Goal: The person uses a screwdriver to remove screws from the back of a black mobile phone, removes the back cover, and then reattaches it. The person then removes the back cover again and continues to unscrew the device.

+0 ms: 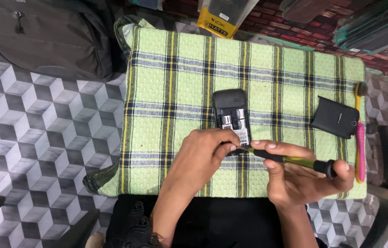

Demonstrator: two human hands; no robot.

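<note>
The right hand (295,177) has its grip closed around a screwdriver (290,159) with a black and yellow-green handle, thumb and forefinger pinching the shaft close to the tip, which points at the lower edge of an opened black phone (231,117). The phone lies back-up on a green plaid cloth (175,82), its battery bay bare, just ahead of that grip. The left hand (203,158) pinches down on the phone's lower corner, its grip narrow, right beside the tip. With the two grips so close, a slip of the tip would likely run into the left fingertips or skid across the exposed contacts in the bay. The cloth is soft, so the phone may rock under pressure and throw the tip off whatever it is seated on. Any loosened screw could vanish into the weave. Out beyond the right grip lie the removed back cover (335,117) and a yellow-and-pink toothbrush (360,133), which a swinging handle end could knock.
</note>
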